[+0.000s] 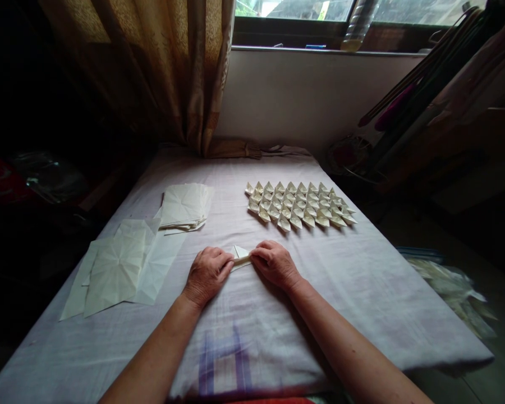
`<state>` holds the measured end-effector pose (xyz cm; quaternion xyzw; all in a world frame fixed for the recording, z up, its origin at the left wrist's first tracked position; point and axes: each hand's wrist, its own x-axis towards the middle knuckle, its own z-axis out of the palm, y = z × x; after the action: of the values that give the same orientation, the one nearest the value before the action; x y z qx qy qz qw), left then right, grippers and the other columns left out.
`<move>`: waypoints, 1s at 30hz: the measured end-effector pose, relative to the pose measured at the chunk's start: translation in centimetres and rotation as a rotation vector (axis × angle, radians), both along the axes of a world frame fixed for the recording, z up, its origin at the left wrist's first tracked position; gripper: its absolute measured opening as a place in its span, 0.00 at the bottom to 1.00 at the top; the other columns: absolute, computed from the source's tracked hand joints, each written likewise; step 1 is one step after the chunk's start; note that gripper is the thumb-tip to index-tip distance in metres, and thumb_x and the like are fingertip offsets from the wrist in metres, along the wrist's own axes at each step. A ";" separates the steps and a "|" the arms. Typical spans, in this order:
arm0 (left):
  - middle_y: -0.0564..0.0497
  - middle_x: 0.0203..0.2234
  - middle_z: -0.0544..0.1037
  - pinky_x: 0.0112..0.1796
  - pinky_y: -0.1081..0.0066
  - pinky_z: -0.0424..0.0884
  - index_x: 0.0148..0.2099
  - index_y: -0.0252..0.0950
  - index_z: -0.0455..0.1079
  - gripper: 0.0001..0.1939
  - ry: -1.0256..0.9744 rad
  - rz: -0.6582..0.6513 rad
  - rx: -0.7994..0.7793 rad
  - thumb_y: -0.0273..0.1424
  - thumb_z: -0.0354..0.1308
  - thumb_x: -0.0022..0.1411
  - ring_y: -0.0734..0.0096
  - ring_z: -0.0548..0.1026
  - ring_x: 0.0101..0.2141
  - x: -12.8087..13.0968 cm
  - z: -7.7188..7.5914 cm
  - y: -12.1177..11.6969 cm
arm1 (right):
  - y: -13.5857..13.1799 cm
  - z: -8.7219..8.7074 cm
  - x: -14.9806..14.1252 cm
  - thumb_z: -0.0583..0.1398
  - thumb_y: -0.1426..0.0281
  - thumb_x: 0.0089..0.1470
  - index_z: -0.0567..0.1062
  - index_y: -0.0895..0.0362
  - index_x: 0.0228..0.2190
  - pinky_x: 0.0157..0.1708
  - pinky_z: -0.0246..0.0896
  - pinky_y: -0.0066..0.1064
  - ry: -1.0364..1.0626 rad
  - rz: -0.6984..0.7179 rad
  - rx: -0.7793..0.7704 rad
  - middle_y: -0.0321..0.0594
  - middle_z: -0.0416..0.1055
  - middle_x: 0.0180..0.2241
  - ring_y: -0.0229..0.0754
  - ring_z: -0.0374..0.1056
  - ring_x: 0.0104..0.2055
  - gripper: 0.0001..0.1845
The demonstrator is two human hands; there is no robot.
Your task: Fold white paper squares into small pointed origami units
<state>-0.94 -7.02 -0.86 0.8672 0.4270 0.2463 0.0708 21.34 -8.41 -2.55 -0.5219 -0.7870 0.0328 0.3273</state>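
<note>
Between my two hands, at the middle of the cloth-covered table, is a small folded paper piece (241,253) with a pointed peak and a flat lower band. My left hand (209,272) pinches its left end between thumb and fingers. At the right end, my right hand (275,262) grips it the same way. Beyond my right hand stand several rows of folded paper boats (297,207), packed close together. Off to the left lie a stack of creased paper sheets (184,207) and, nearer me, some loose creased sheets (116,264) overlapping each other.
A pale cloth (362,303) covers the table. A gold curtain (151,67) hangs at the back left, its hem touching the far edge. Behind is a wall under a window (294,11). Plastic bags (450,289) lie low beyond the right edge, and cloth items (458,90) hang above.
</note>
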 end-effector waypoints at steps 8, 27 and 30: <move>0.49 0.35 0.77 0.41 0.64 0.67 0.51 0.43 0.74 0.13 0.067 -0.010 0.051 0.31 0.55 0.66 0.63 0.71 0.38 0.1 -0.7 0.0 | 0.0 0.0 0.0 0.62 0.72 0.56 0.79 0.53 0.29 0.36 0.61 0.29 -0.017 0.003 -0.002 0.39 0.74 0.31 0.39 0.68 0.33 0.06; 0.50 0.35 0.77 0.41 0.64 0.67 0.43 0.43 0.77 0.08 0.037 -0.063 0.015 0.31 0.57 0.64 0.64 0.71 0.37 0.6 -0.1 0.1 | -0.2 0.3 -0.1 0.60 0.72 0.57 0.80 0.53 0.29 0.34 0.60 0.30 -0.076 0.001 0.020 0.40 0.74 0.30 0.39 0.66 0.32 0.08; 0.50 0.35 0.77 0.42 0.64 0.67 0.43 0.43 0.77 0.08 0.021 -0.065 0.004 0.31 0.58 0.64 0.64 0.71 0.37 0.6 0.1 0.1 | -0.1 0.2 -0.1 0.60 0.71 0.57 0.80 0.53 0.29 0.35 0.59 0.29 -0.082 -0.001 0.016 0.40 0.74 0.30 0.39 0.66 0.32 0.08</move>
<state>-0.33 -6.94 -0.80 0.8832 0.3988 0.2357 0.0727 21.23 -8.53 -2.34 -0.5208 -0.7997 0.0048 0.2988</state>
